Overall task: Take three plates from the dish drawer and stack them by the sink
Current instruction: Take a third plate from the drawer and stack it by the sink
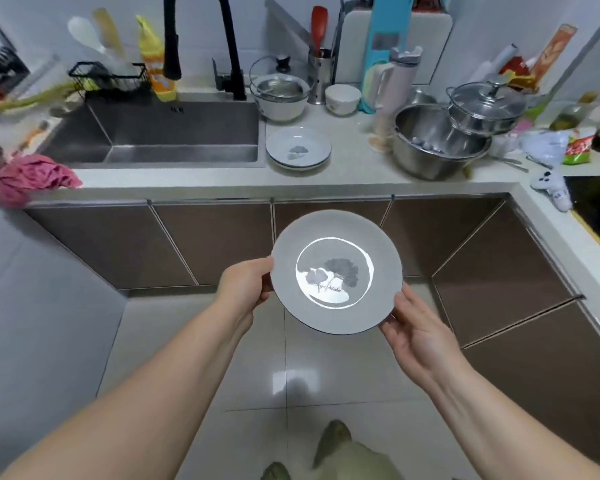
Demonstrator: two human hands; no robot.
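- The kitchen is small and tiled, with a pale L-shaped worktop (194,180) over closed brown cabinet fronts; no open dish drawer shows in this view.
- The steel sink (160,133) sits in the worktop under a black tap (201,39), and to the right of the free space is a crowd of cookware: a steel mixing bowl (437,143), a lidded pot (485,107) and a white bowl (342,98).
- Just right of the sink lies a stack of plates (298,148), apparently two, so the carried one is probably the third and last.
- That plate (336,271) is grey-rimmed with a pale centre bearing a grey leaf print; it looks glazed and smooth, hovers over the floor in front of the cabinets and tilts toward the camera.
- The left hand (245,289) pinches the plate's left rim, thumb on top, and the right hand (414,329) holds the lower right edge, its fingers curled under.
- Risks, as I judge them: the slick glaze could slip from such edge-only holds and shatter on the tile; lifting it carelessly could knock the rim against the worktop edge; setting it down off-centre or too hard could chip the stack or nudge it toward the sink.
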